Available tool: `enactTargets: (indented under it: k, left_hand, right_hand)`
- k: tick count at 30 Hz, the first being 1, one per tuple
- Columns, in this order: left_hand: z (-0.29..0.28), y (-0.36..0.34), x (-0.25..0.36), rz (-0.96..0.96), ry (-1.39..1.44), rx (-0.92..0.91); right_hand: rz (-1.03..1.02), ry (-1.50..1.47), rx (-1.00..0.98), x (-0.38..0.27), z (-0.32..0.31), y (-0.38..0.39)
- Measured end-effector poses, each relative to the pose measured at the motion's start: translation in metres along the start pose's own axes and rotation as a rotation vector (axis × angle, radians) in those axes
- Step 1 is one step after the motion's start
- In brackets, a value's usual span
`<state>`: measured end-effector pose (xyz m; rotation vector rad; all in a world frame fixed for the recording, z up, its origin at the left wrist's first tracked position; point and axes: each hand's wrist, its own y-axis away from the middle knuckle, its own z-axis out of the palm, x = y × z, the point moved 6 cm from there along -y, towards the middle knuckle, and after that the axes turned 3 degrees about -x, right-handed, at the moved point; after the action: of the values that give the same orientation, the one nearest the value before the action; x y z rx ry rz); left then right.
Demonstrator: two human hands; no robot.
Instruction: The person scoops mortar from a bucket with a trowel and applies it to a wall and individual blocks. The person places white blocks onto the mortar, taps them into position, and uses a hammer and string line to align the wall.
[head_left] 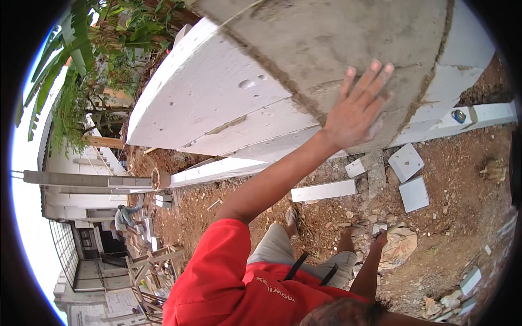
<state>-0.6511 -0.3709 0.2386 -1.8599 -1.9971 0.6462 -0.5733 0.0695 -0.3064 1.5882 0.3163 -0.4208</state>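
A: Red sleeve nearest, then bare earth strewn with white block offcuts [413, 193]. Where are the hands?

B: The right hand [380, 239] hangs low by the knee; whether it's closed, I cannot tell. The left hand [356, 111] lies spread flat on the grey mortar bed [326, 43] atop the white block wall [217, 103], far up.

A: How would it handle?

B: Probably gritty, crumbly; blocks stiff, brittle-edged, so grip their flat faces.

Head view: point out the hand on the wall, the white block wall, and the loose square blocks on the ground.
left hand [356, 111], head view, back of the hand.
white block wall [206, 103], head view, bare face.
square block [405, 161], head view, top face.
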Motion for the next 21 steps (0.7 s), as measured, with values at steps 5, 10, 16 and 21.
enactTargets:
  k: [5, 10, 16, 21]
  left_hand:
    - [-0.095, 0.13, 0.018, 0.118, 0.773, -0.049]
    - [-0.113, 0.418, -0.019, -0.515, 0.926, -0.44]
    - [-0.233, 0.786, -0.084, -1.573, 0.565, -0.792]
    - [-0.349, 0.998, 0.003, -2.16, 0.404, -0.425]
  right_hand:
    - [-0.046, 0.459, -0.322, 0.025, 0.069, 0.119]
    - [-0.036, 1.02, -0.617, 0.069, 0.154, 0.241]
    - [-0.13, 1.863, -0.732, 0.196, 0.279, 0.226]
    - [-0.44, 2.437, -1.128, 0.325, 0.449, 0.425]
